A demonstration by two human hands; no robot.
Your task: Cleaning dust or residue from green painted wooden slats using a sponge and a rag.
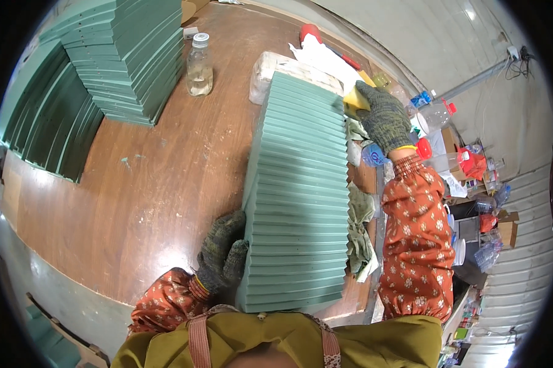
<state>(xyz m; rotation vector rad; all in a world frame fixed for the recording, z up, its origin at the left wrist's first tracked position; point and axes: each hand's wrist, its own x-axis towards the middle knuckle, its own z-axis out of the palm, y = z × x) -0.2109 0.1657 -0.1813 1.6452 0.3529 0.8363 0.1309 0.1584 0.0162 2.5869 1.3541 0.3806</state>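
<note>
A long row of pale green slabs (298, 190), packed side by side with ridged tops, lies on the table in front of me. My left hand (222, 251), in a dark knit glove, rests against the row's near left side with its fingers stretched out. By the far right corner of the row, my right hand (384, 116), gloved alike, is closed on a yellow sponge (355, 103). Crumpled greenish cloths (362, 230) lie along the right side of the row. At its far end is a whitish block wrapped in clear plastic (265, 70).
Tall stacks of green slabs (126, 61) stand at the far left of the brown wooden table (166, 159). A lidded glass bottle (199, 67) holds some liquid. White paper (325, 58) lies at the back. Several plastic bottles (439, 113) crowd beyond the right edge.
</note>
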